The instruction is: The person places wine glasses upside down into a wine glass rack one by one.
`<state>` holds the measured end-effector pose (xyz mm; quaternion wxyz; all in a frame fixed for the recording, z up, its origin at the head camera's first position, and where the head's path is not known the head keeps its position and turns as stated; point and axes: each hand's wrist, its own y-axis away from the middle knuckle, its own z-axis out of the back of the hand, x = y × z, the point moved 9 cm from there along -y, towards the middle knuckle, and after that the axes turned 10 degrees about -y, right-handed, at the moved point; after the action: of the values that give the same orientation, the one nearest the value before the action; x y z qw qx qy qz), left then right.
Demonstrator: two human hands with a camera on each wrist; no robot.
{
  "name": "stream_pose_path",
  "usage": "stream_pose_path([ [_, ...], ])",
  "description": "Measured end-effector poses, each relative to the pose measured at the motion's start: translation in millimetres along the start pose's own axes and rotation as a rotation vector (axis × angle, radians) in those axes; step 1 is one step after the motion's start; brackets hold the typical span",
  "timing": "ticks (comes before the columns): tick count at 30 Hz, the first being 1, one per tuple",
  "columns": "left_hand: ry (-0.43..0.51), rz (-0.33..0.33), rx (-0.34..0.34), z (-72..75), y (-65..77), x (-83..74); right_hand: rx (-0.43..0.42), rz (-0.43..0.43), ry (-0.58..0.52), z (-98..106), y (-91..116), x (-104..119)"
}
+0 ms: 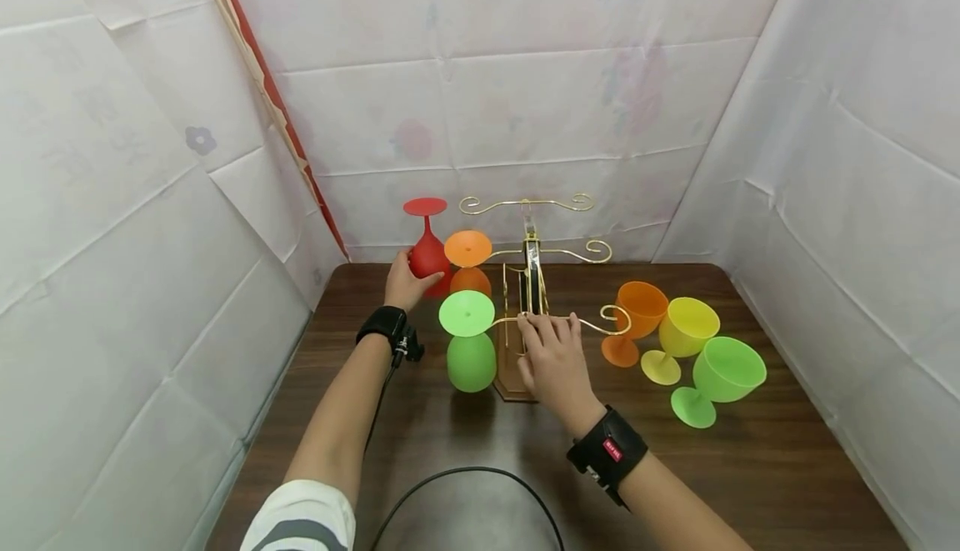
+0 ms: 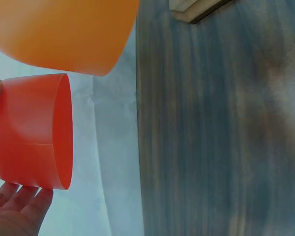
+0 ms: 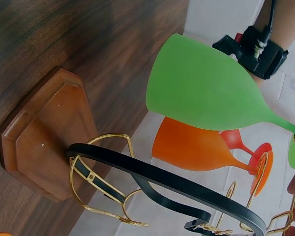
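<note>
In the head view my left hand (image 1: 406, 286) holds a red goblet (image 1: 428, 252) upside down by its bowl, at the back left of the rack. The left wrist view shows the thumb and fingers on opposite sides of the red bowl (image 2: 27, 130). My right hand (image 1: 557, 365) grips the front gold arm of a stemware rack (image 1: 531, 272), close to its middle. From the rack's left side hang an orange goblet (image 1: 468, 249) and, in front of it, a green goblet (image 1: 471, 363), both upside down by their feet.
Right of the rack, an orange goblet (image 1: 641, 309), a yellow goblet (image 1: 687, 328) and a green goblet (image 1: 729, 369) stand upright on the dark wooden table (image 1: 645, 484). The rack has a wooden base (image 3: 49, 132). A black cable (image 1: 472, 469) crosses the front; white sheets (image 1: 510, 109) enclose the table.
</note>
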<state>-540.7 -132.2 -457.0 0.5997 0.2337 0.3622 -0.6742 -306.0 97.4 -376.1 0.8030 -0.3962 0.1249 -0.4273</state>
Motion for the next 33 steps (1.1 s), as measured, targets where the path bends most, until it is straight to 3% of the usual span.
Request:
stream_pose_path([
  [17, -0.024, -0.013, 0.047, -19.0, -30.1, -23.1, -0.001, 0.007, 0.047, 10.1, 10.6, -1.1],
  [33, -0.014, -0.044, 0.142, -47.1, -38.5, -21.7, 0.020, -0.003, 0.079, 12.2, 16.4, 11.2],
])
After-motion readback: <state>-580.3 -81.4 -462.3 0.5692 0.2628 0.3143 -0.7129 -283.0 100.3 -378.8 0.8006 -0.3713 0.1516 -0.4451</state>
